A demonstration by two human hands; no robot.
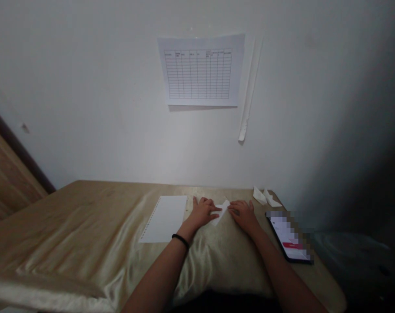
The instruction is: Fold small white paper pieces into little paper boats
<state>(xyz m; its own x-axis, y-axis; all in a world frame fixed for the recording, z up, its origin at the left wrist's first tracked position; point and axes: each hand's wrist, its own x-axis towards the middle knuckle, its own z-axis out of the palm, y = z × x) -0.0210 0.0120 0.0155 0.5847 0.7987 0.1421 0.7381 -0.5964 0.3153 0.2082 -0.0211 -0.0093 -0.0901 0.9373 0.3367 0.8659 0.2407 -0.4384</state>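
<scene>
Both my hands lie on a small folded white paper (222, 211) in the middle of a table covered with shiny beige cloth (86, 226). My left hand (204, 211) rests flat with fingers stretched out, pressing the paper's left part. A black band circles that wrist. My right hand (243, 213) lies flat too, its fingertips on the paper's right edge. Most of the paper is hidden under my fingers.
A white perforated sheet (166, 218) lies left of my hands. A phone (290, 237) with a lit screen sits at the right. Two small folded paper pieces (265, 197) rest by the wall. A printed table sheet (202, 71) hangs on the wall.
</scene>
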